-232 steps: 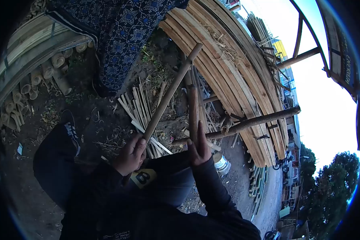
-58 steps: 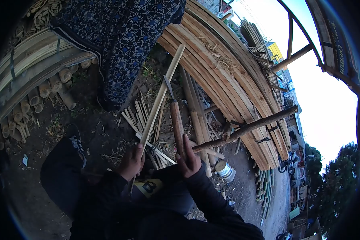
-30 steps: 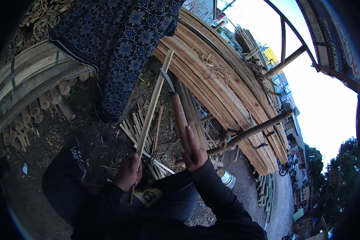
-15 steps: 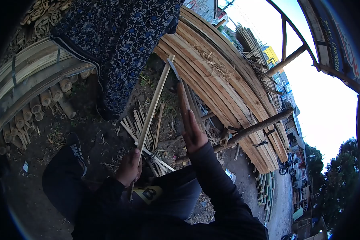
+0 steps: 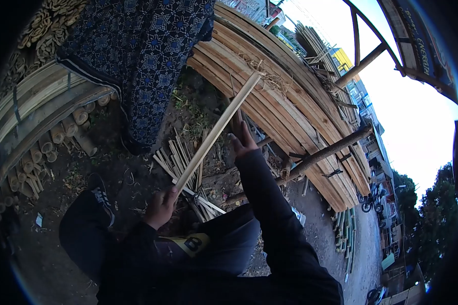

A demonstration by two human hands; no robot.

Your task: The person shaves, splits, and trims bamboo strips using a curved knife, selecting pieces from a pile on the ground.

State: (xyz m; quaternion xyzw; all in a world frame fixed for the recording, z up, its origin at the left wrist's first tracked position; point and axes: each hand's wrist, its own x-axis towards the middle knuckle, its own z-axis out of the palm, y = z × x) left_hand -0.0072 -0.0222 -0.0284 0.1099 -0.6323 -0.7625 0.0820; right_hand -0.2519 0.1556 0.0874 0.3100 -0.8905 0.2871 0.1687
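Note:
My left hand (image 5: 161, 207) is closed around the lower part of a long pale strip (image 5: 216, 131), which looks like split bamboo or wood. The strip slants up and to the right, its far end over the stacked planks. My right hand (image 5: 243, 140) grips the brown wooden handle of a knife (image 5: 237, 121) behind the strip. Most of the blade is hidden or too dark to make out; whether it touches the strip I cannot tell. Beneath the strip, a bundle of thin pale sticks (image 5: 176, 161) lies on the ground.
Long sawn planks (image 5: 290, 122) are stacked on a pole rack (image 5: 320, 154) at the right. A blue patterned cloth (image 5: 150, 71) hangs at the upper left, near bamboo poles (image 5: 58, 133). Green poles (image 5: 345, 236) lie at the lower right.
The strip's upper end has swung right, and the strip now crosses in front of the knife. My right hand has risen slightly, and the blade, plainly visible before, is mostly hidden.

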